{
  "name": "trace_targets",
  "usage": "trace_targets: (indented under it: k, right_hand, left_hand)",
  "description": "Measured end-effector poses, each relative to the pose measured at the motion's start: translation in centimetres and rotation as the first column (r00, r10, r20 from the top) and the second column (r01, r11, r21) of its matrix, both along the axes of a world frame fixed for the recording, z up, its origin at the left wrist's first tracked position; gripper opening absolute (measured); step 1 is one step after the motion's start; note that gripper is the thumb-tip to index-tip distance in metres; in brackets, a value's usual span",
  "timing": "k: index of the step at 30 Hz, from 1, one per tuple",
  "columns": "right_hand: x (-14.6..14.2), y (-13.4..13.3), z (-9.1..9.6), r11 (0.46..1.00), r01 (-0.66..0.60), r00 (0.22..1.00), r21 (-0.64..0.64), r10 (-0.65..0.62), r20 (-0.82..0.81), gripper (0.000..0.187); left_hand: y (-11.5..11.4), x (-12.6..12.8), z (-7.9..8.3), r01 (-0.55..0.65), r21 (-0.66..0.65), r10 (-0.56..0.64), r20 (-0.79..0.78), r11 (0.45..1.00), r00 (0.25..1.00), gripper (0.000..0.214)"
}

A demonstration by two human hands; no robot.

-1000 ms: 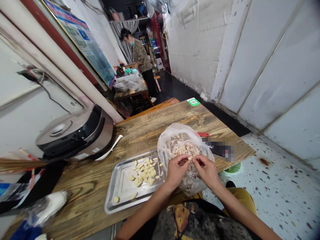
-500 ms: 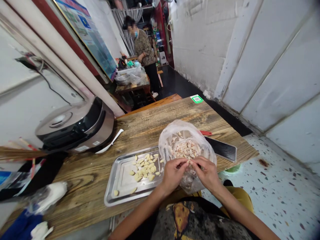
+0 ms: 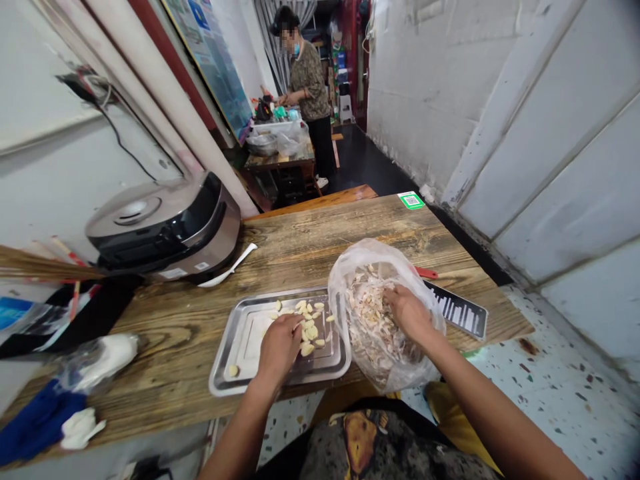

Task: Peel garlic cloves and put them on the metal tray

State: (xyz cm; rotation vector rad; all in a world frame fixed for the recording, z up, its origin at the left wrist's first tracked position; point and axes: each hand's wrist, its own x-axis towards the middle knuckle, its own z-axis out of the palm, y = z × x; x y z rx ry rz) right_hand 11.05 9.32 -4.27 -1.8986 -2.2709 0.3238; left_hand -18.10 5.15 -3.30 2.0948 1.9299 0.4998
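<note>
A shallow metal tray lies on the wooden table with several peeled garlic cloves on it. My left hand is low over the tray, its fingers loosely stretched out beside the cloves. To the tray's right stands a clear plastic bag with its mouth wide, holding a heap of garlic cloves and papery skins. Reaching into the bag, my right hand touches the heap with bent fingers. Its fingertips are hidden, so whether it grips a clove does not show.
Right of the bag lie a phone with a lit screen and a red handle. A rice cooker and a white spoon are at the left. A blue cloth lies near the table's left edge. A person stands at a farther table.
My hands, together above the bag before, have parted. The left moved over to the cloves on the tray; the right went down into the bag. The phone's screen lit up.
</note>
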Motion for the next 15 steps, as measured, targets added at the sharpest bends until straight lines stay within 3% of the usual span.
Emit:
trace_targets:
  k: [5,11,15]
  right_hand:
    - [-0.4,0.9,-0.8,1.0,0.01,1.0,-0.02,-0.01,0.027,0.024]
    - [-0.5,0.6,-0.2,0.999,-0.025,0.999,-0.024,0.026,0.045,0.016]
    - [-1.3,-0.2,0.1,1.0,-0.026,0.999,-0.008,0.026,0.036,0.017]
  left_hand:
    - [-0.5,-0.2,-0.5,0.02,0.018,-0.021,0.045,1.0,0.999,0.03]
    - [-0.7,1.0,0.1,-0.031,0.127,0.015,0.132,0.991,0.991,0.029]
    - [-1.2,2.6,0.1,0.001,0.088,-0.013,0.133,0.996,0.991,0.027]
